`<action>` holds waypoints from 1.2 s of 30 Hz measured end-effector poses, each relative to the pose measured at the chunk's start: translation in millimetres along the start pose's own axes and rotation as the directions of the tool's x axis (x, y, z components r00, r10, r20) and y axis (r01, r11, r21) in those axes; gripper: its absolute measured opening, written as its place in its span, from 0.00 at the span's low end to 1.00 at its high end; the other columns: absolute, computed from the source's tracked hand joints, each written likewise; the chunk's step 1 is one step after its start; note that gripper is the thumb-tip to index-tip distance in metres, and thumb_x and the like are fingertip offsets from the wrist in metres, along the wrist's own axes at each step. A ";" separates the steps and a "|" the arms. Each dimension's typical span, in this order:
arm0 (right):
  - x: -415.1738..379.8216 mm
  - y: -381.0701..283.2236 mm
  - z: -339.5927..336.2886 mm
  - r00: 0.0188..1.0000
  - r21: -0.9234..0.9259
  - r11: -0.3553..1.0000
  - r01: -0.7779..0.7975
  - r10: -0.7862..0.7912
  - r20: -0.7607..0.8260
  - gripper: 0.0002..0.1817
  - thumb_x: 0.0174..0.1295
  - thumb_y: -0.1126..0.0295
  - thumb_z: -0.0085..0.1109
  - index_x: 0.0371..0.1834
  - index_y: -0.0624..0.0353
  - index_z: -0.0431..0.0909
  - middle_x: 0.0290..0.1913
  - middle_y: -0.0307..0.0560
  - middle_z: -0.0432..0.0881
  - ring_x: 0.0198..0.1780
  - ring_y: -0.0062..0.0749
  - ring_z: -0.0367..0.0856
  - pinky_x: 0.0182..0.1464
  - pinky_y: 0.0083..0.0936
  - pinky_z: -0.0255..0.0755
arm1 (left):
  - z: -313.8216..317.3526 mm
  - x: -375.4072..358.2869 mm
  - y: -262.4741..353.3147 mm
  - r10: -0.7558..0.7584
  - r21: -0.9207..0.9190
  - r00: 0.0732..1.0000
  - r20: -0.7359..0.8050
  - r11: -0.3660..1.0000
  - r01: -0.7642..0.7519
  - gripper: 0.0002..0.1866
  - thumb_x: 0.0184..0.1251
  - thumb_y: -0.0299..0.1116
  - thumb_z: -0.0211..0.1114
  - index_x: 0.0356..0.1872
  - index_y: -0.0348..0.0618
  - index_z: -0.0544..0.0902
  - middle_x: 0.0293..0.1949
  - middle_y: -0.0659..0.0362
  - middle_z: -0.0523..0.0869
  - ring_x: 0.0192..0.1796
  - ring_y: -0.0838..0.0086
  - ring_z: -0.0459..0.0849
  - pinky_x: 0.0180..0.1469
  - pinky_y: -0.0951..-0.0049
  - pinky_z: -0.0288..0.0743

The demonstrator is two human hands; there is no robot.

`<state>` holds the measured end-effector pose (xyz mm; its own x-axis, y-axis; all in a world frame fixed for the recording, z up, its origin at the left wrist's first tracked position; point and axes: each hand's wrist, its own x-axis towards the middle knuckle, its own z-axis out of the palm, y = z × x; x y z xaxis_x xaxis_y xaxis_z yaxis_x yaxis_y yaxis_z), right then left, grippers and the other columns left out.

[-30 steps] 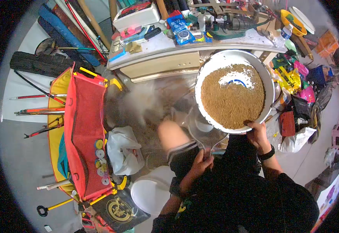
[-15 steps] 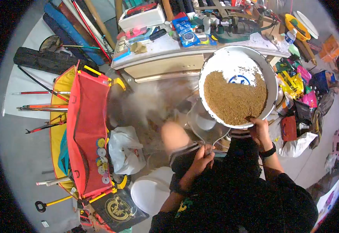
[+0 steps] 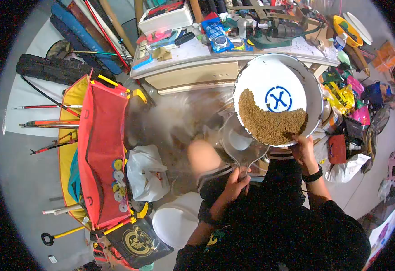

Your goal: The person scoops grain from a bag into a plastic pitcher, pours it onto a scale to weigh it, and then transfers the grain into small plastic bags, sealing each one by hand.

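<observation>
A white enamel basin (image 3: 314, 90) with a dark rim is tilted, and brown granules (image 3: 269, 121) are heaped along its near side. A blue mark shows on its bare white bottom. My right hand (image 3: 303, 152) grips the basin's near edge, fingers hidden partly under it. Just left of the basin, my left hand (image 3: 236, 184) is closed around the handle of a round, see-through scoop-like tool (image 3: 240, 135). Its bowl sits low beside the basin's left edge, partly covered by it. What lies inside the tool cannot be made out clearly.
A cluttered worktop (image 3: 184, 58) stands ahead. To my left are a red tackle bag (image 3: 104, 149), a white plastic bag (image 3: 146, 174) and a white bucket (image 3: 175, 226). Bags and bundles, including a yellow bag (image 3: 340, 95), lie on the floor at right.
The brown granules have slid into a smaller heap at the basin's near left side, baring the blue mark. The basin has shifted slightly. My left hand stays put.
</observation>
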<state>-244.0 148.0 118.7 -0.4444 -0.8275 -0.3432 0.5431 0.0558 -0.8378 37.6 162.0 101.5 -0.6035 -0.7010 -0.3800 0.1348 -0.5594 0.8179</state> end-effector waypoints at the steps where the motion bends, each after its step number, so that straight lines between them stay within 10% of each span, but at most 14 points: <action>1: -3.8 -5.4 8.0 1.000 0.027 0.999 -0.017 0.017 -0.004 0.22 0.50 0.82 0.49 0.53 0.66 0.69 0.46 0.49 0.78 0.45 0.39 0.79 0.49 0.34 0.75 | -1.5 0.9 -2.2 0.003 0.013 1.000 0.007 1.000 -0.003 0.15 0.67 0.28 0.56 0.52 0.37 0.67 0.28 0.60 0.74 0.23 0.78 0.74 0.22 0.77 0.71; 11: -7.9 -3.4 18.4 1.000 0.001 1.000 -0.004 0.004 0.009 0.24 0.50 0.82 0.49 0.54 0.66 0.66 0.47 0.49 0.76 0.49 0.43 0.77 0.49 0.44 0.76 | 1.9 2.0 -1.3 0.001 0.018 1.000 0.008 1.000 -0.002 0.16 0.67 0.28 0.55 0.53 0.36 0.66 0.31 0.59 0.74 0.23 0.78 0.74 0.23 0.77 0.71; 36: 2.0 -5.5 37.3 0.999 -0.047 0.998 0.051 -0.052 -0.015 0.22 0.48 0.84 0.50 0.51 0.67 0.70 0.45 0.49 0.79 0.46 0.38 0.78 0.49 0.32 0.73 | 1.5 3.7 2.3 -0.009 0.042 1.000 0.010 0.999 0.009 0.13 0.67 0.29 0.55 0.49 0.39 0.68 0.28 0.61 0.73 0.25 0.77 0.74 0.25 0.77 0.73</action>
<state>-221.3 125.2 138.4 -0.4825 -0.8209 -0.3055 0.4858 0.0394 -0.8732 34.5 158.7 102.6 -0.6127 -0.6913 -0.3830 0.0962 -0.5462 0.8321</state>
